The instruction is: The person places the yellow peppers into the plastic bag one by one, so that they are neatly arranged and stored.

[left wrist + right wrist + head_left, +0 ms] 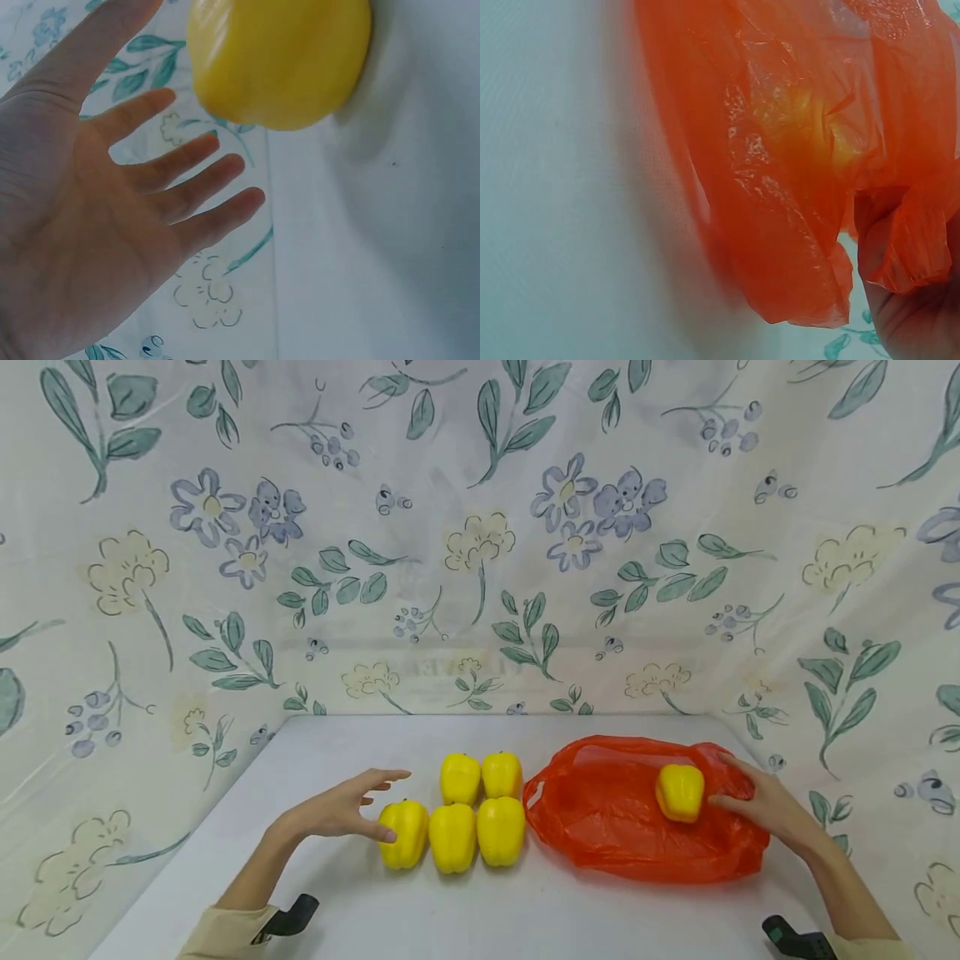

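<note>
Left hand (341, 810) spread, fingertips on the front-left pepper (403, 833); right hand (765, 806) gripping the red bag (600, 818).
That pepper fronts five grouped mid-table (465, 910); a sixth pepper (680, 792) lies on the bag, just left of the right hand.

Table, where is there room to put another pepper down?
The table is bare at the back, behind the peppers and the bag, along the near edge in front of them, and at far left beyond the left hand. It is crowded between the peppers and the bag.
</note>
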Demonstrator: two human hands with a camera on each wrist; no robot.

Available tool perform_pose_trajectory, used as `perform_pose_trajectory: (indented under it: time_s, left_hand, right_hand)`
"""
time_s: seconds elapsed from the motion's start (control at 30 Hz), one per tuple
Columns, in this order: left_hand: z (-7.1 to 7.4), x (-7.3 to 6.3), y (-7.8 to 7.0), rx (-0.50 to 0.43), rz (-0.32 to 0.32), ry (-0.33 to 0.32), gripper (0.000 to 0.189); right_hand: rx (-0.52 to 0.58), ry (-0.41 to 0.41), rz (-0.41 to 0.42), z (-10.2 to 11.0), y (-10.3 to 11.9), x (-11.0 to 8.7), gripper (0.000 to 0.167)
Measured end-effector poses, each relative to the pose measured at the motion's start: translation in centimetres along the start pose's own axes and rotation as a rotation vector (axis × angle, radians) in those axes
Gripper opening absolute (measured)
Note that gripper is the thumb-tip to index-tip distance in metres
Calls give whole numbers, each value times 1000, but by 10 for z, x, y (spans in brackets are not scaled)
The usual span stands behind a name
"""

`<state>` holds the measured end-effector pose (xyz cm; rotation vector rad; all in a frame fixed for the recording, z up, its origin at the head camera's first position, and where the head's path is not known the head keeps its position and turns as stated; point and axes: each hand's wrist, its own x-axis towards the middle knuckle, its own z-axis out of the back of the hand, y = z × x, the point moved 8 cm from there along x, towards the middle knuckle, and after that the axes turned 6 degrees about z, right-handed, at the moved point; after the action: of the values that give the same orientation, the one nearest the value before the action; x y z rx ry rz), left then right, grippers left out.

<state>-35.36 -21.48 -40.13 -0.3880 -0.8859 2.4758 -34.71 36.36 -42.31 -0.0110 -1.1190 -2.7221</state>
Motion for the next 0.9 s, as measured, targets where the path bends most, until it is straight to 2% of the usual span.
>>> perform_pose_trajectory:
  time_s: [0.27,0.47,0.6,0.9]
  left_hand:
    - [-18,1,7,-31,-12,54,92]
    - [-28,3,11,-27,14,103,93]
    - [-31,2,11,-39,28,116,95]
    - [-30,-5,13,-35,-10,106,96]
  right_hand:
    - [45,11,-26,0,-2,0,90]
    - [55,13,-38,-1,-6,-2,90]
    - [59,15,-58,0,-8,-3,92]
    - [47,20,-88,2,-11,-2,93]
